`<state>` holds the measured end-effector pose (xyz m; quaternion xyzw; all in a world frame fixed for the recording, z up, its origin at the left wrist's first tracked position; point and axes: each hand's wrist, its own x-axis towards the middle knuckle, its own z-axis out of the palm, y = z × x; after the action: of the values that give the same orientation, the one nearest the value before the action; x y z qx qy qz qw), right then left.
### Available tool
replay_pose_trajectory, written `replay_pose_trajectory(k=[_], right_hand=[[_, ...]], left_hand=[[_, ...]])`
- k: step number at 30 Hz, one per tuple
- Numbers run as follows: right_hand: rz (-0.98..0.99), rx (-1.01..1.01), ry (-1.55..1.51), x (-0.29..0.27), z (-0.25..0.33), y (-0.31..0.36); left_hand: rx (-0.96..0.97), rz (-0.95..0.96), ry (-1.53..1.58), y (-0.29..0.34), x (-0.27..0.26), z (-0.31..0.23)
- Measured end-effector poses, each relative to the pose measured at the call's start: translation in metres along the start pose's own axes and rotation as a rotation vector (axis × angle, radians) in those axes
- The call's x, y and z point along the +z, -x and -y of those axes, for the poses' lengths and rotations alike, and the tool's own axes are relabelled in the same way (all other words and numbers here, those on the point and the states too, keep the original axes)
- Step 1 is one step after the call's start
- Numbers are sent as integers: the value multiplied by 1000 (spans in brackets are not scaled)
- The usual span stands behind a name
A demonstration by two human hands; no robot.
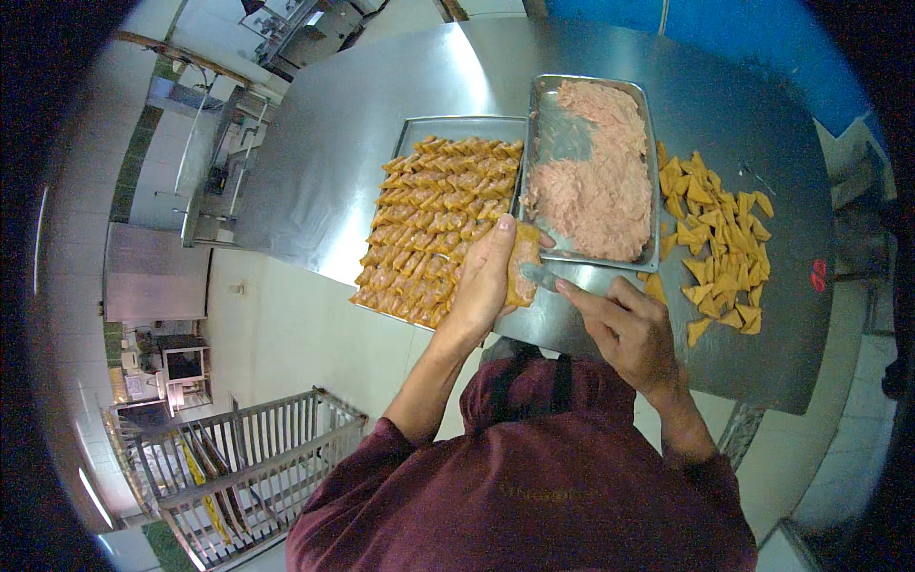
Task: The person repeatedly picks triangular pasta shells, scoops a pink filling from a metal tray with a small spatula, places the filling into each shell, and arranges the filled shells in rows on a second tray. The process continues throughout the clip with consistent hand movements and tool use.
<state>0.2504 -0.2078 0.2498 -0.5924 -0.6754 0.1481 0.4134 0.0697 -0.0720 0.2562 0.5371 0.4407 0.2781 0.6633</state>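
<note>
My left hand [484,278] is closed around a golden-brown piece of fried tofu [524,250] with pale pink paste on it. In my right hand [629,334] is a small flat spreader [539,276], its blade against the piece. Just beyond my hands, a deep metal tray [651,205] holds a mass of pink minced paste [605,181]. To the left, a flat tray [457,126] carries tight rows of filled pieces [429,224]. Several plain tofu triangles [715,238] lie loosely piled on the right.
Everything rests on a shiny steel table [329,143] with a curved-looking edge in this view. A slatted metal rack [248,477] stands on the floor at the lower left. A blue surface [762,57] is beyond the table at the far right.
</note>
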Motion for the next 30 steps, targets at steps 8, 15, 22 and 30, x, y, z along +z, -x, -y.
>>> replay_pose_trajectory(k=[8,15,22,30], right_hand=[[29,106,58,91,22,-61],[56,392,40,182,45,-103],[15,621,82,227,67,-108],[-85,767,153,237,82,-107]], left_hand=[[-93,-37,62,-52,-96,21],[37,-88,54,-186,-267,78],[-84,-191,-273,-397,-420,116],[-53,-100,-691,-473,-431,153]])
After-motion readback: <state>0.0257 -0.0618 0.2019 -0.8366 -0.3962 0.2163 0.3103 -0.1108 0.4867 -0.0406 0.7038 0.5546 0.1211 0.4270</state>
